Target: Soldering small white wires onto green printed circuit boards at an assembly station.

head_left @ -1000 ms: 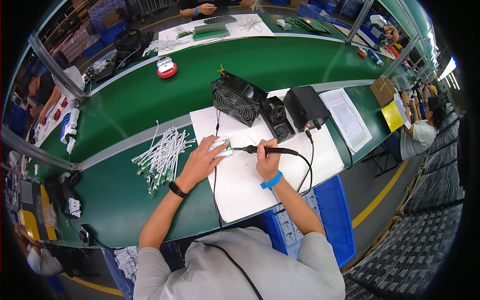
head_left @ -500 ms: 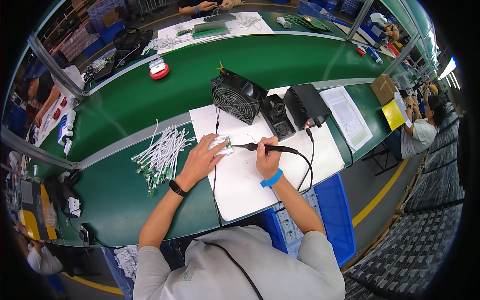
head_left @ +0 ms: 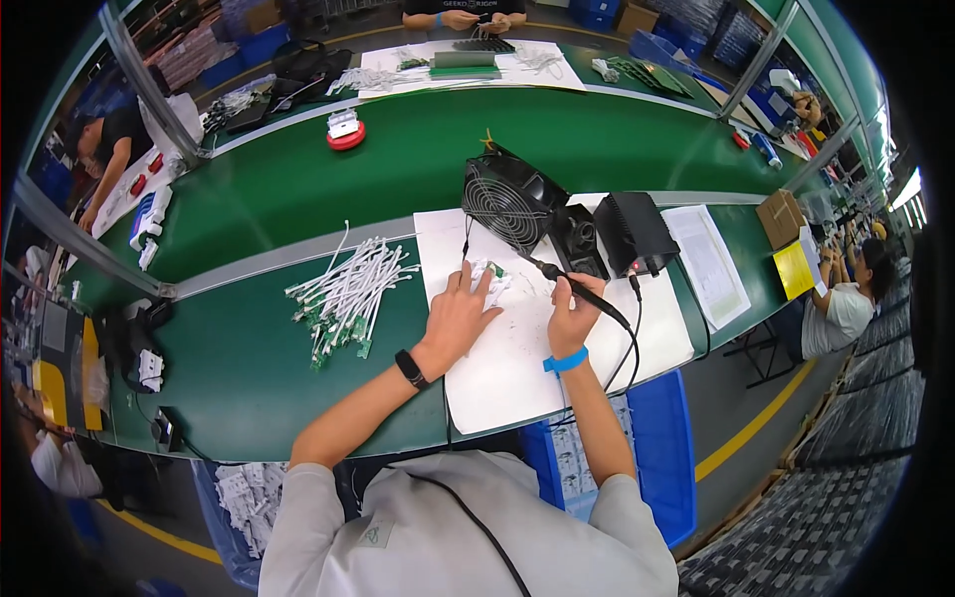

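On the white sheet [head_left: 517,373], my left hand [head_left: 458,316] has its thumb and fingers around a small white plastic part [head_left: 497,289] with a bit of green circuit board. The fingers partly cover it. My right hand [head_left: 574,316] grips a black soldering iron [head_left: 565,279] like a pen. Its tip points up and left, raised from the part, near the lower edge of a black fan [head_left: 507,204]. Left of my hands lies a pile of white cables [head_left: 353,289] with green boards at their near ends.
A black iron stand [head_left: 579,239] and black power unit [head_left: 635,231] stand behind my right hand. Papers [head_left: 706,264] lie to the right. Blue bins [head_left: 665,458] sit below the bench edge. A green conveyor [head_left: 408,149] runs beyond, carrying a red round holder [head_left: 346,137]. Co-workers sit around.
The soldering iron's tip has lifted off the white plastic part and swung up toward the fan. My left hand stays on the part, and the whole view has shifted slightly.
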Action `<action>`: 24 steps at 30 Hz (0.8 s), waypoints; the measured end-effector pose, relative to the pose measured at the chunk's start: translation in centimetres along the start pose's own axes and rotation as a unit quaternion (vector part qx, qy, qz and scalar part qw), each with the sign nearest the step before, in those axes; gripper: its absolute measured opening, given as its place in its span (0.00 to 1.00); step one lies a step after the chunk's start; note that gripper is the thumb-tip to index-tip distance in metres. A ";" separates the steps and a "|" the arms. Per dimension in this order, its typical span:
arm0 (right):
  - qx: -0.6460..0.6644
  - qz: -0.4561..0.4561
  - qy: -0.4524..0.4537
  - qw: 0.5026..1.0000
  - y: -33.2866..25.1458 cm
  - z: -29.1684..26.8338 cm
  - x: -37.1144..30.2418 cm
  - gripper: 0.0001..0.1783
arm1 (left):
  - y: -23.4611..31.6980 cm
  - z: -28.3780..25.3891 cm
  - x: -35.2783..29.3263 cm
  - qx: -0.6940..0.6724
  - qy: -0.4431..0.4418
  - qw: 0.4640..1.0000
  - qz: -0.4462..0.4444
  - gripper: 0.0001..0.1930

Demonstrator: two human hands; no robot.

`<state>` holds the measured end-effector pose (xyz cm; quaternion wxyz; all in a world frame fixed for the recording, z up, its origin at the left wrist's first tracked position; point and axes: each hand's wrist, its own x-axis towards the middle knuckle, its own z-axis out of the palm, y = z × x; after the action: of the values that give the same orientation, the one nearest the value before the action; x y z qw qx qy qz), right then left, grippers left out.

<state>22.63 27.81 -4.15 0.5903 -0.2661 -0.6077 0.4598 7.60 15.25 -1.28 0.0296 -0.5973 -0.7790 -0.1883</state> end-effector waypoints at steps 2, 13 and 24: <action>0.004 -0.005 -0.007 1.000 -0.2 0.1 0.1 0.12 | 0.1 0.0 -0.6 0.003 0.013 1.000 -0.002 0.30; -0.011 0.030 -0.094 0.995 0.4 0.2 -0.6 0.12 | -0.8 1.0 -2.0 -0.066 0.094 0.993 0.037 0.20; -0.049 0.022 -0.127 0.990 0.6 0.6 -0.6 0.10 | -0.9 1.3 -1.8 -0.080 0.083 0.993 0.027 0.20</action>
<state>22.00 27.43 -4.87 0.4844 -0.2476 -0.6938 0.4719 7.53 13.79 -3.19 0.0510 -0.6010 -0.7398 -0.2982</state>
